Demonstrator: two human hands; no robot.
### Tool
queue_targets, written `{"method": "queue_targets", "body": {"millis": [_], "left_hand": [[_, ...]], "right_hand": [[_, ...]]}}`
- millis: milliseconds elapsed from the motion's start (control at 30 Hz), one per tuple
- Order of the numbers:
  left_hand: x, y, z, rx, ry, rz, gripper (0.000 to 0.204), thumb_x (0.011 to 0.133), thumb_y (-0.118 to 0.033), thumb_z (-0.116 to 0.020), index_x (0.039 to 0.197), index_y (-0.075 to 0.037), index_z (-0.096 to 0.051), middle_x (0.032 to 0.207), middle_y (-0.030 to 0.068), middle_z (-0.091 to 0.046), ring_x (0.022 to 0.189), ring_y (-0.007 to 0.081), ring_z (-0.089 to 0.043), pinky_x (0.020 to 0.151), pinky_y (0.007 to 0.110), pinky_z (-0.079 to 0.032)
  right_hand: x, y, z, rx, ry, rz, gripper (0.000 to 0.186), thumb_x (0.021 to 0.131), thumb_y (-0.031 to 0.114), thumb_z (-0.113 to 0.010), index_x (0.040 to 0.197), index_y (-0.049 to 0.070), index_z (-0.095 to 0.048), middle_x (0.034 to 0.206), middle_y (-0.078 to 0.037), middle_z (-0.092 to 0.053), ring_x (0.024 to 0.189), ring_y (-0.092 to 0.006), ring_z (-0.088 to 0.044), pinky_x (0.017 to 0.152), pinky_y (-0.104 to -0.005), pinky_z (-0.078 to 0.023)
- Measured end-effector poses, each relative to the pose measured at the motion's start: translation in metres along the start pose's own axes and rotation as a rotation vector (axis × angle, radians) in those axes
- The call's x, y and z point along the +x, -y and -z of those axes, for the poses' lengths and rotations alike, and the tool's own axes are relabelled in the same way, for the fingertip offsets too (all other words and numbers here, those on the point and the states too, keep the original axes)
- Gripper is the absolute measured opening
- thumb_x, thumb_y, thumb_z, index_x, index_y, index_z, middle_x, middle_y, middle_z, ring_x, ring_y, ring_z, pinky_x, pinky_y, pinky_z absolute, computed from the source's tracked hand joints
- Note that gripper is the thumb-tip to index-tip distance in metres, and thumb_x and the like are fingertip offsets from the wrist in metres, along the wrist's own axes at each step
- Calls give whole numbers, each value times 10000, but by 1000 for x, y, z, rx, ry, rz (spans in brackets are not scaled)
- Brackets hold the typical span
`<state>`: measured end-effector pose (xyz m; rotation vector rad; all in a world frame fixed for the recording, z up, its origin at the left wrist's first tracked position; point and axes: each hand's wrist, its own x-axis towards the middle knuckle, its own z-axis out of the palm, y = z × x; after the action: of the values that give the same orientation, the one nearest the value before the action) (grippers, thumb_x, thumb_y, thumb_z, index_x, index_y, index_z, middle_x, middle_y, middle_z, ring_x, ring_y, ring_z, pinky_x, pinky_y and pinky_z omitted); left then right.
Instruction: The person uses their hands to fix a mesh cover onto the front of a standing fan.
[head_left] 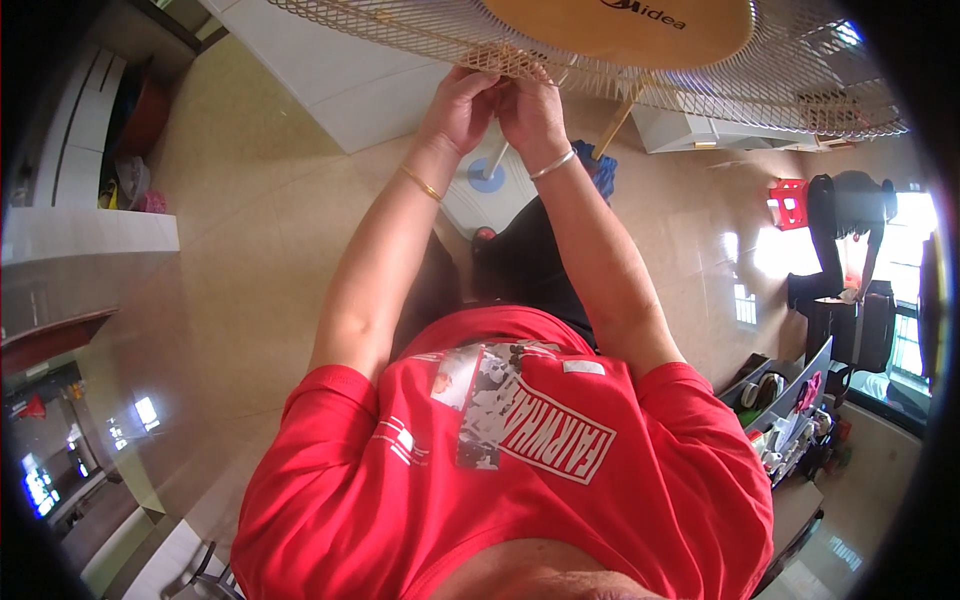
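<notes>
A large fan grille (pixel 385 27) of pale wire, with an orange disc (pixel 620 30) at its centre, spans the top of the view. My left hand (pixel 464 108) and my right hand (pixel 533 112) are close together at its near lower edge. Both have their fingers bent and pressed against the rim wires; the fingertips are partly hidden by the wires. Below my hands a thin white pole (pixel 497 158) rises from a blue round patch on a pale base (pixel 455 200) on the floor.
A white-topped piece of furniture (pixel 330 75) stands at the upper left, and a white cabinet (pixel 690 128) at the upper right. Something blue (pixel 604 172) hangs beside a tan pole. On the right, another person (pixel 850 205) bends over near a red stool (pixel 789 204). A shoe rack (pixel 790 405) is nearer.
</notes>
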<state>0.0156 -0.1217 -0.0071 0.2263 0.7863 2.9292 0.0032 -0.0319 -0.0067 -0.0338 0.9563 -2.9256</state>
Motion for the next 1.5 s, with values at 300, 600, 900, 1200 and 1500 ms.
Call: {"method": "queue_targets", "body": {"millis": [300, 600, 900, 1200, 1500], "left_hand": [[1, 1, 13, 97, 78, -26, 296, 780, -19, -547, 1074, -44, -526, 994, 38, -581, 859, 158, -539, 723, 283, -424], [9, 7, 13, 128, -78, -103, 248, 780, -45, -588, 1026, -42, -549, 931, 49, -596, 804, 161, -553, 655, 272, -434], [13, 9, 5, 321, -181, -158, 173, 781, -94, -612, 940, -43, -565, 758, 51, -605, 637, 143, -566, 461, 224, -420], [9, 6, -5, 316, -227, -167, 188, 762, -99, -632, 930, -42, -568, 764, 25, -592, 601, 105, -528, 448, 204, -419], [11, 4, 0, 342, -204, -147, 181, 759, -88, -616, 926, -42, -565, 786, 52, -599, 638, 146, -563, 459, 234, -450]], "right_hand": [[3, -2, 6, -70, 57, -30, 120, 828, 80, -522, 936, 51, -565, 895, -62, -598, 778, -178, -570, 652, -284, -480], [1, -3, 3, -124, 12, -35, 122, 829, 84, -532, 944, 61, -565, 897, -59, -592, 778, -162, -551, 645, -283, -471], [-6, 3, -4, -123, 35, -42, 143, 838, 77, -509, 973, 52, -548, 908, -68, -586, 765, -167, -543, 654, -288, -474], [-7, 9, 2, -128, 131, -133, 208, 833, 100, -476, 1037, 89, -516, 939, -24, -566, 774, -149, -527, 647, -291, -463], [-17, 11, 4, -164, 120, -68, 209, 849, 26, -434, 1029, -2, -536, 970, -103, -586, 825, -193, -567, 684, -298, -478]]}}
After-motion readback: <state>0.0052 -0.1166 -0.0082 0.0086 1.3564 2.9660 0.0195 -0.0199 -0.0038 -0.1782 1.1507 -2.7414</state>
